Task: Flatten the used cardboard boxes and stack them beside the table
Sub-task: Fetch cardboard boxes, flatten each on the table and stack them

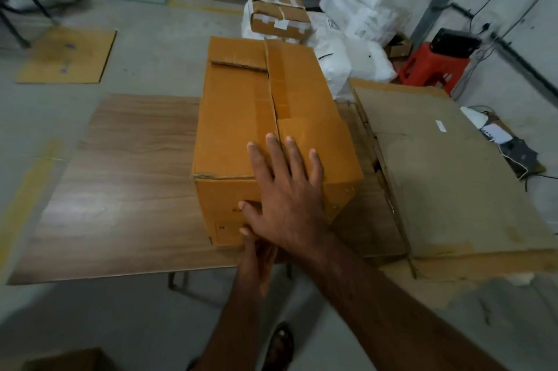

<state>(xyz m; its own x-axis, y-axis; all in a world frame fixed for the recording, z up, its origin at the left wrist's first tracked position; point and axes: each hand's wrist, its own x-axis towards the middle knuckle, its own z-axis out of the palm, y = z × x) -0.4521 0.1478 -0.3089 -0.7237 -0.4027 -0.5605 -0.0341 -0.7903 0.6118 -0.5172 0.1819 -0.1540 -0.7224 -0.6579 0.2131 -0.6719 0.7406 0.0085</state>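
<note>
**One orange carton on the table, not yet flattened**

Your forearms come in from the bottom edge, and both hands meet at the near end of the orange cardboard box (271, 129). Working left to right: a flat sheet of cardboard (68, 56) lies on the concrete floor far off to the left, well apart from the wooden table (120, 174). Whether it belongs to the job you cannot tell from here.

Next comes the box itself, standing whole and upright on the table, its top flaps shut but split along the middle seam, with one short flap at the far end lifted slightly. Your left hand (256, 256) is tucked low at the near bottom edge of the box, mostly hidden under the other arm; its fingertips touch the front face, but how far its fingers are curled you cannot tell. Your right hand (290, 198) lies spread wide and flat across the near top corner, palm down, fingers apart, gripping nothing, just pressing on the lid.

Further right, a large grey-brown flattened carton (447, 177) lies level with the table's right edge, with at least one more flat layer showing under it. That looks like the stack already begun.

Judged from this, the stack has a start, this orange box is untouched beyond a hold on it, and a taped parcel (280, 17) behind the table among white sacks (356, 47) may or may not be part of the work.
</note>
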